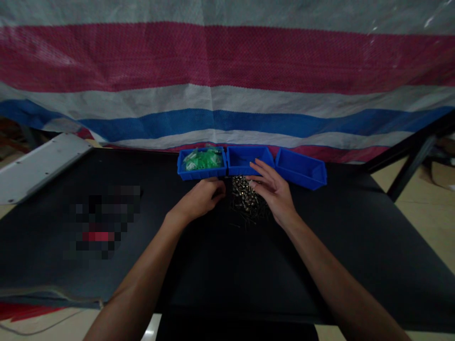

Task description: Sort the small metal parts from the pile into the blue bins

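A heap of small metal screws (247, 196) lies on the black table between my two hands. My left hand (204, 198) rests just left of the heap with its fingers curled in. What it holds, if anything, is hidden. My right hand (273, 192) hovers at the heap's right edge, fingers stretched out and apart. Behind the heap, three blue bins stand in a row. Green and clear plastic bags fill the left bin (180, 171). The middle bin (234, 168) is partly covered by my right fingertips, and the right bin (302, 177) sits slightly turned.
At the left of the table (213, 279) lies a blurred-out dark and red object (103, 220). A white panel (42, 163) leans in at the far left edge. Striped plastic sheeting (227, 61) hangs behind the bins, and a black metal frame (408, 161) stands at the right.
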